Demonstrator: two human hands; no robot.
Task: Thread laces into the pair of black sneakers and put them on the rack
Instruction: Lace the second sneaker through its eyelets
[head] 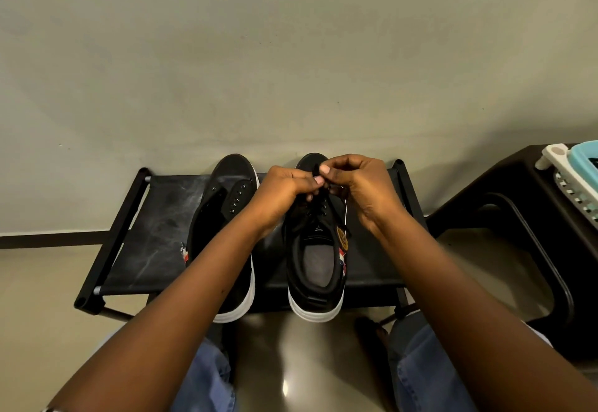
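Bare forearms, no sleeves showing, faded blue denim jeans (207, 376) over both knees, and at the left wrist a sliver of what may be a watch band (48, 409).

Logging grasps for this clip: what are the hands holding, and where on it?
Both hands, left hand and right hand, pinch the black lace above the right-side sneaker, near its toe-end eyelets.

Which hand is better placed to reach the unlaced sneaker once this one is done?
Left. The left hand is right beside the unlaced sneaker; the right hand sits on the far side of the laced sneaker, pinching its lace.
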